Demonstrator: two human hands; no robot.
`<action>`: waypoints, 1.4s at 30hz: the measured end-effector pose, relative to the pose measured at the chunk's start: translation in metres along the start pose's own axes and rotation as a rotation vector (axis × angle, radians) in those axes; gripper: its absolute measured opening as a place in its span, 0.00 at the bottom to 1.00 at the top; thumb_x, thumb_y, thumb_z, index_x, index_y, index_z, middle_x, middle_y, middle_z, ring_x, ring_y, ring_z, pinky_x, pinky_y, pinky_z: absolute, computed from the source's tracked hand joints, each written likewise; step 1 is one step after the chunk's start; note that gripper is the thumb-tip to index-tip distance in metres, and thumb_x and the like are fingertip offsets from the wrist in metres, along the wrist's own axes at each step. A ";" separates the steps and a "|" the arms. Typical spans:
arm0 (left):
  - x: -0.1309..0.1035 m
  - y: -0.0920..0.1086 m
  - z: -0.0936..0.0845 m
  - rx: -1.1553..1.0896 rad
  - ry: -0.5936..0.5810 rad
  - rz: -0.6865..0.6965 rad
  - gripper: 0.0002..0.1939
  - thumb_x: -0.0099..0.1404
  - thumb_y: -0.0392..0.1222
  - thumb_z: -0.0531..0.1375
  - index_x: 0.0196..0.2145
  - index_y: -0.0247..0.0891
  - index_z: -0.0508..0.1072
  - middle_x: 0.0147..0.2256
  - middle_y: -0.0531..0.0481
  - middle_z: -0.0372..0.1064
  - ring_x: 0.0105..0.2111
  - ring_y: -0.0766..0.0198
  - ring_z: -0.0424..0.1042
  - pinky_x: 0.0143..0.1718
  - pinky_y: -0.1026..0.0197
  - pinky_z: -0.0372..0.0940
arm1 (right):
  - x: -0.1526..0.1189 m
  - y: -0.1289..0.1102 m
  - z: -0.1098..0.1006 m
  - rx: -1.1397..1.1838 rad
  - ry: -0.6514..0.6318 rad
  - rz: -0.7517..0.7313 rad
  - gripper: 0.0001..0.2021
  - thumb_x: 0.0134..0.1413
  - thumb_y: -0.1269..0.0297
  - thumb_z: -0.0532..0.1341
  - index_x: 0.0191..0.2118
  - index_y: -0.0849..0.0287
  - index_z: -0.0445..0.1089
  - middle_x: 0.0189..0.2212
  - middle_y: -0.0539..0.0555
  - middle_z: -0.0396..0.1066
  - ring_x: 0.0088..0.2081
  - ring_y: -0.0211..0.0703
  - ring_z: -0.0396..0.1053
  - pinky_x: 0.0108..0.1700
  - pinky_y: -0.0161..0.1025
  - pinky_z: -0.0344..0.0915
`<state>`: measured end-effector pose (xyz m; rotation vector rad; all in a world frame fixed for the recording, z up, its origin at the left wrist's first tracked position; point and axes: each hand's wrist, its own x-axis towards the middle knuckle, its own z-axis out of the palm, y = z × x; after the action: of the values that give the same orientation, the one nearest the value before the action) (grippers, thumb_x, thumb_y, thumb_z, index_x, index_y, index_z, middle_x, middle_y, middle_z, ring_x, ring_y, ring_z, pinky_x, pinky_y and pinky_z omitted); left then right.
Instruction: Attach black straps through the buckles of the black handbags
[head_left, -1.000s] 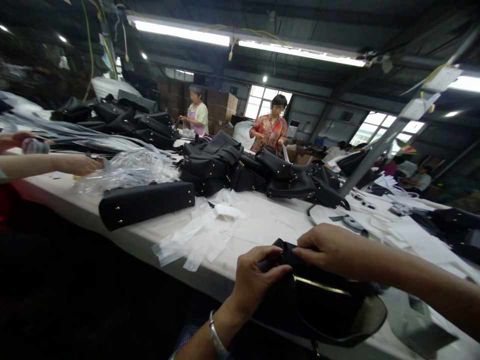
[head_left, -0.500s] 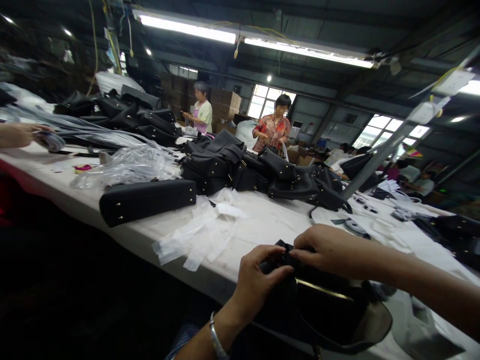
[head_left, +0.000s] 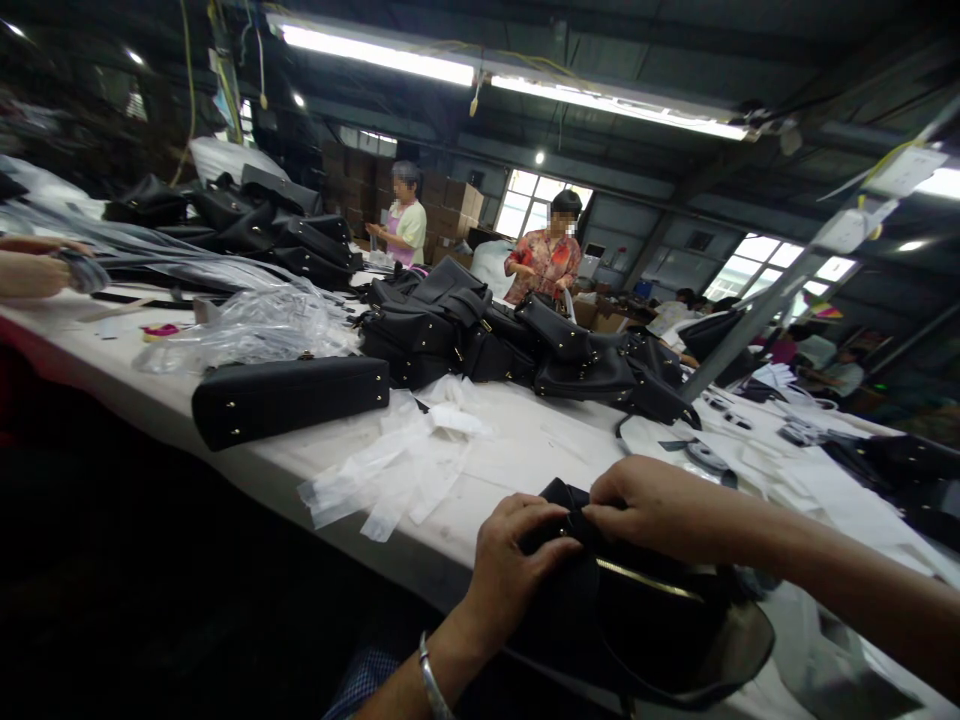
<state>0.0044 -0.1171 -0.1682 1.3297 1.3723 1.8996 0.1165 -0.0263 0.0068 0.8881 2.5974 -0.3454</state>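
Note:
A black handbag (head_left: 577,610) with a gold zipper lies at the table's near edge, its mouth gaping toward the lower right. My left hand (head_left: 514,560), with a silver bangle at the wrist, grips the bag's upper corner between thumb and fingers. From the other side my right hand (head_left: 637,505) pinches the black material at the same corner, close to the left fingertips. A small gold stud shows between the left thumb and fingers. The exact piece under the right fingertips is hidden.
White plastic strips (head_left: 405,460) lie left of my hands, beside another black bag (head_left: 292,395). A heap of black bags (head_left: 480,320) stands behind. Clear plastic wrap (head_left: 255,320) is farther left. Another person's hand (head_left: 34,268) holds a grey roll. A slanted metal post (head_left: 739,330) rises at right.
Both my hands stay at the bag's corner, where more black material now shows between them. At far left, the other person's hand and roll have shifted slightly left.

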 end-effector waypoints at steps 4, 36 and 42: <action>0.004 0.001 -0.001 0.042 -0.073 0.027 0.17 0.51 0.36 0.74 0.40 0.41 0.80 0.37 0.49 0.75 0.39 0.59 0.73 0.41 0.61 0.68 | 0.002 0.004 0.001 0.106 -0.023 -0.021 0.19 0.60 0.54 0.54 0.27 0.60 0.75 0.19 0.49 0.67 0.23 0.36 0.59 0.25 0.33 0.51; 0.016 -0.002 0.003 -0.049 -0.091 -0.017 0.10 0.51 0.43 0.74 0.32 0.41 0.82 0.31 0.50 0.80 0.33 0.59 0.77 0.38 0.62 0.70 | 0.006 0.000 -0.007 -0.192 -0.049 -0.082 0.16 0.56 0.59 0.56 0.27 0.58 0.78 0.19 0.50 0.70 0.21 0.37 0.59 0.25 0.36 0.49; 0.028 0.000 -0.005 0.041 -0.234 0.169 0.11 0.51 0.44 0.74 0.32 0.39 0.82 0.31 0.49 0.79 0.32 0.60 0.76 0.36 0.63 0.68 | 0.009 0.012 -0.016 -0.034 -0.202 -0.114 0.16 0.57 0.58 0.55 0.27 0.59 0.76 0.16 0.45 0.59 0.20 0.35 0.52 0.23 0.33 0.49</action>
<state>-0.0120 -0.0976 -0.1560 1.6760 1.2206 1.7598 0.1137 -0.0070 0.0158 0.6581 2.4643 -0.3987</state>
